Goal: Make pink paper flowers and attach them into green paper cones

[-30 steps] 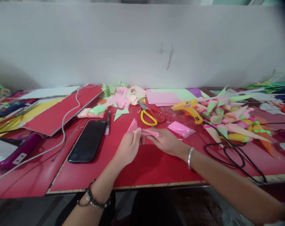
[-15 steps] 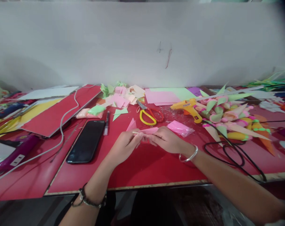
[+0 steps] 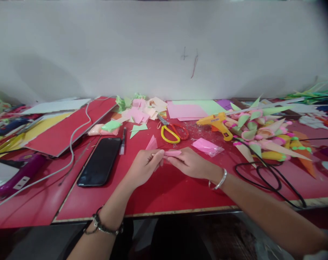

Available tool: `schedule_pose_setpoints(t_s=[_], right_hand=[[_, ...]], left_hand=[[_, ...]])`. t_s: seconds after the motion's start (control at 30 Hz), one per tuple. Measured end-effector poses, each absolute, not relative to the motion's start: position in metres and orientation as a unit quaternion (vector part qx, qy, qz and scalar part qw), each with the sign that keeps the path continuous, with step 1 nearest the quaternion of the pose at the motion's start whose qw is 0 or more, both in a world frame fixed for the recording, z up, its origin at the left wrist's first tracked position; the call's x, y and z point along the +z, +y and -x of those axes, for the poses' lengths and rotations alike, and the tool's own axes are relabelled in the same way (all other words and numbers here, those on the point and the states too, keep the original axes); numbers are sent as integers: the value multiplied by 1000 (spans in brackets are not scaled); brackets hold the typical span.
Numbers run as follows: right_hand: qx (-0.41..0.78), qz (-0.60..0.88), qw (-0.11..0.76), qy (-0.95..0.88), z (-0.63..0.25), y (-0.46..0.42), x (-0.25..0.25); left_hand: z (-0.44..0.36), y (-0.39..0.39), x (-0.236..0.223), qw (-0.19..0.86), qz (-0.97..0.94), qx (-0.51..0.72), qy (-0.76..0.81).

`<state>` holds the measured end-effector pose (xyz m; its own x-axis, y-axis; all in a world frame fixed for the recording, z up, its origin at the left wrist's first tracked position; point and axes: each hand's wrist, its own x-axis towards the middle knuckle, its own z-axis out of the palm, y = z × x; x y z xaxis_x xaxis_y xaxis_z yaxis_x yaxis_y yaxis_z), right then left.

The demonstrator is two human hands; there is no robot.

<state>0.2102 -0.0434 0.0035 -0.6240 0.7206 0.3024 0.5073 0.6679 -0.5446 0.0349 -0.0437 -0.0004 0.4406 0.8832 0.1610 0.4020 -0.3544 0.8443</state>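
Between my hands, above the red tabletop, is a small piece of pink paper point(image 3: 172, 153), rolled or folded narrow. My left hand point(image 3: 146, 164) pinches its left end, thumb on top. At the right end, the fingers of my right hand point(image 3: 192, 162) are closed around the paper, partly hiding it. Just behind my left hand stands a pink paper triangle point(image 3: 152, 143); whether it joins the held piece I cannot tell. Scissors point(image 3: 171, 133) with one yellow and one red handle lie behind my hands. A clear packet of pink material point(image 3: 207, 147) rests beyond my right hand.
A black phone point(image 3: 99, 162) and a pen point(image 3: 123, 141) lie on the left. Paper scraps point(image 3: 139, 112) are heaped at the back. To the right are a yellow glue gun point(image 3: 218, 125), its looped black cord point(image 3: 263, 180) and a pile of paper cones point(image 3: 261, 133).
My left thumb has slid up over the paper's left end, and my right hand has drawn slightly apart to the right. The objects on the table have stayed in place.
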Motion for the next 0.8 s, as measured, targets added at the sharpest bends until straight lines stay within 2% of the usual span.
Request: schedule_pose_setpoints(t_s=[0.3, 0.5, 0.6, 0.8], right_hand=[[273, 333, 280, -858, -208, -42, 5], [376, 309, 216, -847, -214, -42, 9], [363, 297, 198, -861, -216, -40, 9], [282, 301, 233, -881, -212, -40, 8]], left_hand=[[-38, -45, -1, 361, -769, 317, 421], [-37, -47, 2, 339, -812, 275, 388], [-38, -47, 3, 323, -823, 270, 381], [-41, -46, -1, 352, -764, 295, 453]])
